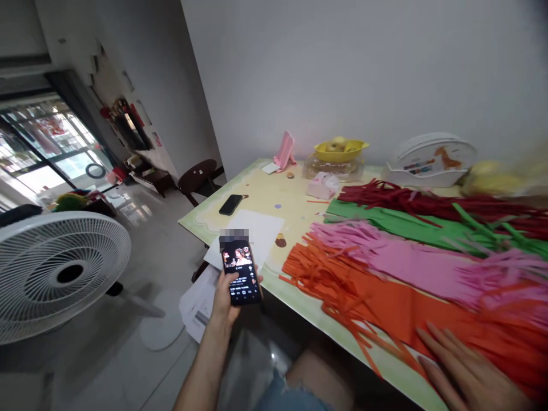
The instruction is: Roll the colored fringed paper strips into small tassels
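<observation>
Held upright past the table's front edge is a lit smartphone (pixel 244 279), with my left hand (pixel 226 299) wrapped round it and the thumb over its screen. My right hand (pixel 466 368) lies flat, fingers spread, on the near edge of the orange fringed paper (pixel 385 299). Beyond that lie pink fringed paper (pixel 411 262), green fringed paper (pixel 385 220) and dark red fringed paper (pixel 411 197), in rows with strips cut at their ends. White sheets (pixel 259 228) rest on the table just behind the smartphone.
The table (pixel 295 214) stands against a wall. On it are a second phone (pixel 230 204), a pink stand (pixel 285 151), a tissue pack (pixel 323 185), a yellow bowl (pixel 341 150) and a white holder (pixel 428 165) with a giraffe picture. A fan (pixel 64 274) stands left, near a chair (pixel 199 177).
</observation>
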A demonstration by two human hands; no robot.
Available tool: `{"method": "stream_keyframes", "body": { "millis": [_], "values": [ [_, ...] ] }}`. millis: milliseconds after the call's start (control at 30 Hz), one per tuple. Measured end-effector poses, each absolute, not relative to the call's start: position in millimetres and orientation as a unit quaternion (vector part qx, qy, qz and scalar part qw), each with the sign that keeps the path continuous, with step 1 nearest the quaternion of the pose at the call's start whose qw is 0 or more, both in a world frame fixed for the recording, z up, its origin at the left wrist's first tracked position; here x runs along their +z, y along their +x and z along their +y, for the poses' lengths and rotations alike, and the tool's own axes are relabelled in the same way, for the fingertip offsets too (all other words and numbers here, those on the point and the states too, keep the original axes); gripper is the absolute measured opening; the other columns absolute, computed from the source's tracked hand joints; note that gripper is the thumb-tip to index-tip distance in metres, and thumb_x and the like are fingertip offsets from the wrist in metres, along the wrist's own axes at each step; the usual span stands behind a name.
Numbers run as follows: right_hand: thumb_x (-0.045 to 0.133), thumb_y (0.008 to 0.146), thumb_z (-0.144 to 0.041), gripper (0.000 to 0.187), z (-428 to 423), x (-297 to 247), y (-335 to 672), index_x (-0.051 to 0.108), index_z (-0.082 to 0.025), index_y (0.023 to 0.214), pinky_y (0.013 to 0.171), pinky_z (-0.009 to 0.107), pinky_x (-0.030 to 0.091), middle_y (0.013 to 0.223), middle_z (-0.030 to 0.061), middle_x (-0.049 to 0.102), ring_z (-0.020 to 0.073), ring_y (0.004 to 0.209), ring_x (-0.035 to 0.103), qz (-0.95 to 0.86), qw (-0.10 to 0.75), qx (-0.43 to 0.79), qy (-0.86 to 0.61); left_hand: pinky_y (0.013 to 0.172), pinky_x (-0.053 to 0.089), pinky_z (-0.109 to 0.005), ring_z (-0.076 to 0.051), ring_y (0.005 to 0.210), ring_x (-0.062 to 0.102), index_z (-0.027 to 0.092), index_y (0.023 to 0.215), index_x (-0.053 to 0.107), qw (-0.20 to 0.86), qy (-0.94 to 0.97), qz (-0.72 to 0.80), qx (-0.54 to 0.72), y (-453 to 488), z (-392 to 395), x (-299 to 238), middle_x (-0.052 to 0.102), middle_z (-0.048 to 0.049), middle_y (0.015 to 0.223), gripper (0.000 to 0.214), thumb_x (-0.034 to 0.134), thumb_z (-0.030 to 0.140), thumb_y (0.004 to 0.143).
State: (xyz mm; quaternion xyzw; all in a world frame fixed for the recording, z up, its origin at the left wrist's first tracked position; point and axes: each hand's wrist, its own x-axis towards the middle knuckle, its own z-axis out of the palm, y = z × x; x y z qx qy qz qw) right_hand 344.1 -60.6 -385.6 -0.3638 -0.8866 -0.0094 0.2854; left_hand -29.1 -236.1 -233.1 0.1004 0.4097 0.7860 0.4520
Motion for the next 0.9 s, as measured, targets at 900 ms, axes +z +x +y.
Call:
{"method": "stream_keyframes", "body": {
  "millis": [900],
  "values": [
    [0.033, 0.091, -0.043, 0.054, -76, -356, 337, 0.064, -0.005, 0.115, 0.1, 0.048, 0.046, 0.124, 0.0201, 0.063, 0.0327, 0.118, 0.057, -0.903, 0.246, -0.063, -0.345, 0.083, 0.053, -0.053, -0.036, 0.086, 0.071, 0.014, 0.134, 0.042, 0.504, 0.078, 0.399, 0.762, 37, -239, -219, 0.071, -0.0151, 0.104, 0.059, 0.057, 0.035, 0.081]
  ]
}}
